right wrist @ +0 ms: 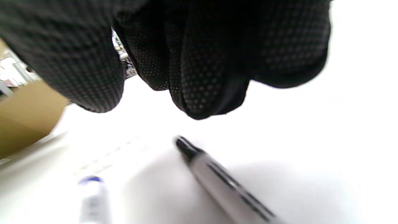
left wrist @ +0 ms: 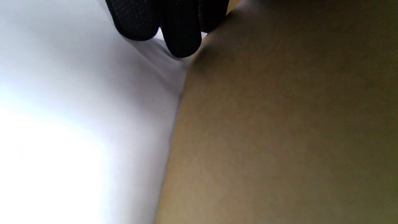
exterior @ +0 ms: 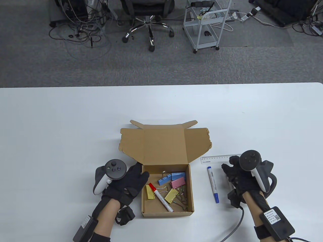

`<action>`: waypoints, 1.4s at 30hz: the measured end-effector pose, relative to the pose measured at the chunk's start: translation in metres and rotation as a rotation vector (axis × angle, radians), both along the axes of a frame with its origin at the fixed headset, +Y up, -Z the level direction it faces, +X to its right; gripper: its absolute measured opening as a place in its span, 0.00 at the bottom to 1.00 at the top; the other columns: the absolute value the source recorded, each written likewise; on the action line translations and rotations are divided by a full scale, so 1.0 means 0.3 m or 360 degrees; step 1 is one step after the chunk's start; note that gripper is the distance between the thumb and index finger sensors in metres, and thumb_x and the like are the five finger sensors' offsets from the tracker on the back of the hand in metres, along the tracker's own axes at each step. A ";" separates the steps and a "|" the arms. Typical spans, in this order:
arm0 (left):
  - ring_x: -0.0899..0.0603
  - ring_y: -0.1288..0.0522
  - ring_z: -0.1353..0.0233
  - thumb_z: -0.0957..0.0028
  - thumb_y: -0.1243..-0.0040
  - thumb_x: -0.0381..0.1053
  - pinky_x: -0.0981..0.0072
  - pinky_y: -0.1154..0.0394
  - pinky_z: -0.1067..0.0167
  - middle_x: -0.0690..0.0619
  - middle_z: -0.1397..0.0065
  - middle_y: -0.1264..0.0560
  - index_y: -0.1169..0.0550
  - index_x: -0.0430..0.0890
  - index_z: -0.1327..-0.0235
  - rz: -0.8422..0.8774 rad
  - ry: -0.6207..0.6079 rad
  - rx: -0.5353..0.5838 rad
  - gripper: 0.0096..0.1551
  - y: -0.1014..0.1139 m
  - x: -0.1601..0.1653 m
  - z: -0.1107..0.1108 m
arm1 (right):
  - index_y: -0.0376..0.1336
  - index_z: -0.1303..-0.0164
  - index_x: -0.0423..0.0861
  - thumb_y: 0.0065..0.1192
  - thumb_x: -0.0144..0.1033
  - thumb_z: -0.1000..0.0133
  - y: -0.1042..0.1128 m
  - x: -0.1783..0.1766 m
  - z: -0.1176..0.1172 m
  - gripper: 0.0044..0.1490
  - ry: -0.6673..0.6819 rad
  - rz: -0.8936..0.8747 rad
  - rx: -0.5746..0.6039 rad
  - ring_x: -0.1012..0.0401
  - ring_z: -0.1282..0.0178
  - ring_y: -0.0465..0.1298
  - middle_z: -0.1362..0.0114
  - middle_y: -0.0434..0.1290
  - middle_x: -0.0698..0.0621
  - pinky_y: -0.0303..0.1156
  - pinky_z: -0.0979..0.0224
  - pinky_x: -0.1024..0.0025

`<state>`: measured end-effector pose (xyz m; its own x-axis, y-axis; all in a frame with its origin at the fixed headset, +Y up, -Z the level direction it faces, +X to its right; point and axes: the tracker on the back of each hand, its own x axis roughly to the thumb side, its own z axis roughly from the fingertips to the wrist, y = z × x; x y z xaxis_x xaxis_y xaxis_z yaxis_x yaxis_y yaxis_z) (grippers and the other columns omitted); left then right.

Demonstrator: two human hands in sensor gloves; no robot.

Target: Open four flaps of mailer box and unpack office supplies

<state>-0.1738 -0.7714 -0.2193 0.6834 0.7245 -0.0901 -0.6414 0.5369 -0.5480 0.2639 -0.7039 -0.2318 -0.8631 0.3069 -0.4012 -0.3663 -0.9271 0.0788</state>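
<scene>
The brown mailer box (exterior: 166, 214) stands open with its lid (exterior: 164, 146) and side flaps folded back flat. Inside lie a red-capped marker (exterior: 161, 198) and several coloured binder clips (exterior: 178, 182). My left hand (exterior: 141, 170) holds the box's left wall, thumb over the rim and fingers (left wrist: 182, 34) outside against the cardboard (left wrist: 279, 124). My right hand (exterior: 228, 166) hovers empty over the table to the right of the box. A black-capped marker (right wrist: 224, 183) lies just under its fingers (right wrist: 199, 77). A blue-capped marker (exterior: 213, 184) lies between that hand and the box.
A clear ruler (exterior: 217, 158) lies on the table just beyond the blue marker, partly under my right hand. The blue marker (right wrist: 93, 199) and a box flap (right wrist: 25, 121) also show in the right wrist view. An office chair (exterior: 149, 22) and a white cart (exterior: 204, 25) stand beyond the table.
</scene>
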 end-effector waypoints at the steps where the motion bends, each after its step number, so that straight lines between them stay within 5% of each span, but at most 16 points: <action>1: 0.44 0.35 0.17 0.48 0.61 0.85 0.49 0.35 0.25 0.55 0.11 0.45 0.54 0.64 0.16 0.0000 0.0000 0.0000 0.51 0.000 0.000 0.000 | 0.70 0.37 0.60 0.77 0.65 0.52 0.039 -0.020 0.009 0.36 0.0037 -0.0071 -0.0003 0.65 0.62 0.84 0.41 0.82 0.54 0.84 0.59 0.70; 6: 0.44 0.35 0.17 0.48 0.61 0.85 0.49 0.35 0.25 0.55 0.11 0.45 0.54 0.64 0.16 0.0004 0.0002 -0.0001 0.51 -0.001 -0.001 0.001 | 0.71 0.37 0.59 0.77 0.63 0.51 0.192 -0.169 0.048 0.34 0.0276 -0.0271 -0.0007 0.64 0.61 0.84 0.41 0.82 0.54 0.84 0.59 0.69; 13: 0.44 0.35 0.17 0.48 0.61 0.85 0.49 0.35 0.25 0.55 0.11 0.45 0.54 0.64 0.16 0.0006 0.0004 -0.0001 0.51 -0.001 -0.001 0.001 | 0.70 0.36 0.62 0.75 0.63 0.50 0.240 -0.488 0.082 0.33 0.0765 -0.0348 -0.0289 0.63 0.59 0.85 0.36 0.81 0.54 0.84 0.57 0.68; 20: 0.44 0.35 0.17 0.47 0.61 0.85 0.49 0.36 0.25 0.55 0.11 0.45 0.54 0.64 0.16 0.0011 0.0005 -0.0003 0.51 -0.001 -0.002 0.002 | 0.65 0.30 0.64 0.71 0.63 0.47 0.108 -0.734 0.055 0.35 0.0967 -0.0293 -0.0699 0.64 0.59 0.85 0.29 0.77 0.53 0.84 0.57 0.70; 30: 0.44 0.35 0.17 0.47 0.61 0.85 0.49 0.35 0.25 0.55 0.11 0.45 0.54 0.64 0.16 0.0008 0.0001 -0.0001 0.51 -0.001 -0.002 0.002 | 0.55 0.23 0.70 0.71 0.62 0.47 -0.082 -0.838 0.037 0.42 0.0914 -0.0057 -0.0902 0.66 0.60 0.85 0.22 0.72 0.55 0.84 0.58 0.72; 42: 0.44 0.34 0.17 0.48 0.62 0.85 0.49 0.35 0.25 0.55 0.11 0.45 0.54 0.64 0.16 0.0008 0.0001 -0.0003 0.51 -0.003 0.000 0.001 | 0.55 0.25 0.73 0.75 0.60 0.46 -0.136 -0.888 0.046 0.41 0.0970 0.0169 -0.1019 0.74 0.61 0.82 0.28 0.71 0.56 0.83 0.54 0.74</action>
<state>-0.1739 -0.7722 -0.2190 0.6797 0.7277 -0.0919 -0.6444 0.5326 -0.5487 -0.0023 -0.7447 -0.2181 -0.9937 0.0876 0.0696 -0.0063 -0.6650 0.7468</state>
